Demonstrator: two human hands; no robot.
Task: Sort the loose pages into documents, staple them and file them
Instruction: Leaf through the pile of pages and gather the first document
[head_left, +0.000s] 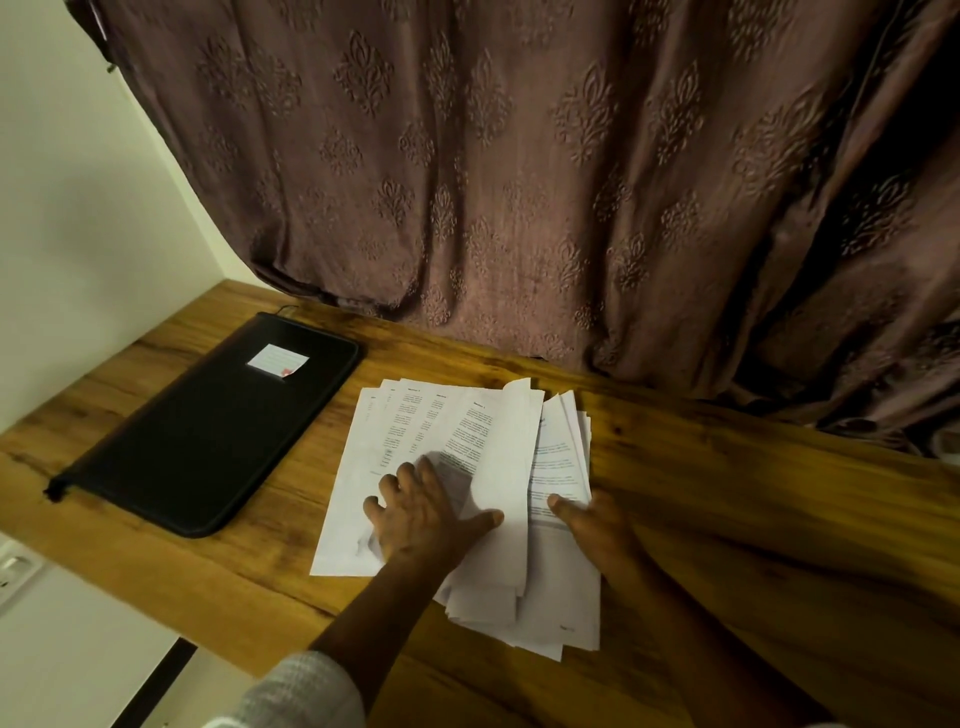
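Loose pages (498, 441): thin, light and limp, likely to slide on one another. They lie fanned on the desk (779, 519), directly under the spread, straight fingers of the left hand (421, 514), which press them flat. The right hand (597, 530) sets its thumb on the right-side sheets; its fingers are hidden, so its grip cannot be determined. Take hold at a free edge, thumb above and fingers beneath. The black folder (208, 431) lies left of the left fingers, apart from them.

Open desk (779, 519) right of pages (353, 493); black folder (208, 426) left; curtain (519, 182) seemingly blocks rear
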